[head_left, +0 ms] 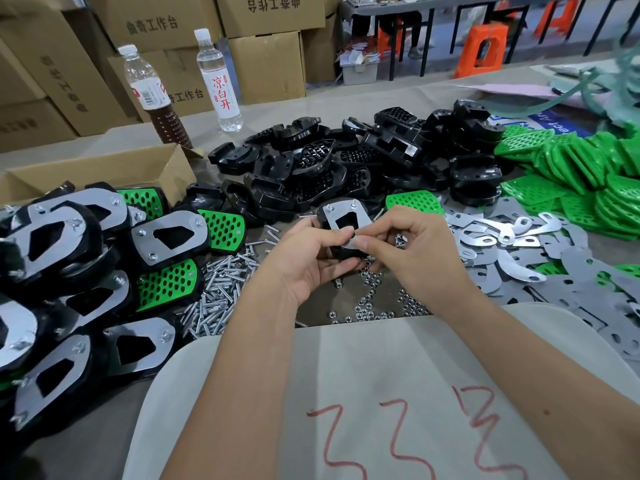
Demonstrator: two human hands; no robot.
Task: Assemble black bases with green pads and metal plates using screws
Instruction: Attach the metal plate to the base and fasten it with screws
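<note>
Both hands meet above the scattered nuts (372, 296): the left hand (311, 258) cups a black base (341, 237) topped with a metal plate (344, 216), and the right hand (398, 244) pinches the plate's near edge. Left of the nuts lie screws (221, 285) and finished assemblies (104, 258). Beyond those, an open cardboard box (114, 171) shows no visible contents, with two bottles (218, 81) behind it.

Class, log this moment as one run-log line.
step: fitting plate | left hand: holds black base | right hand: pinches metal plate | two screws up
</note>
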